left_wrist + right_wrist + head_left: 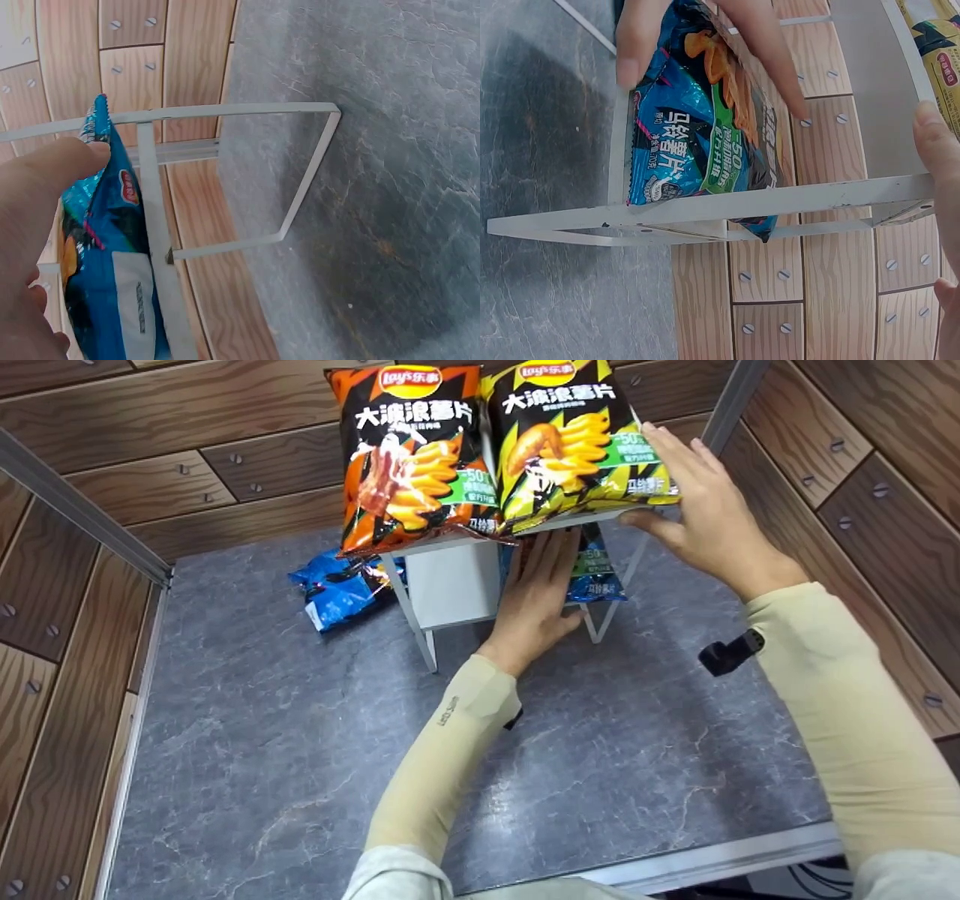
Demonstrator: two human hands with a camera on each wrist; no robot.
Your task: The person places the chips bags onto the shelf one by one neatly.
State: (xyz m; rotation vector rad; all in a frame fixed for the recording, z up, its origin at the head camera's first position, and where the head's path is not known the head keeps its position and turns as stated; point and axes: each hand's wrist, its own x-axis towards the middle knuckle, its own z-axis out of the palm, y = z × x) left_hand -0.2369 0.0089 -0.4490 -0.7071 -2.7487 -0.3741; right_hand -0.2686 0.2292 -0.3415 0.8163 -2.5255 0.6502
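A white two-tier rack [450,592] stands on the table. On its top tier lie an orange-and-black chip bag [412,457] and a yellow-and-black chip bag [570,442]. My left hand [536,600] reaches into the lower tier, its straight fingers lying over a blue chip bag [682,135]. In the left wrist view its thumb touches that bag's end seal. My right hand [712,510] rests at the rack's top right corner, fingers extended beside the yellow bag and thumb at the tier's front edge.
Another blue chip bag [345,589] lies on the grey marbled table [285,750], left of the rack and partly behind its leg. Wood-patterned walls [165,427] with metal edge strips enclose the back and sides. A metal rail [720,859] runs along the front edge.
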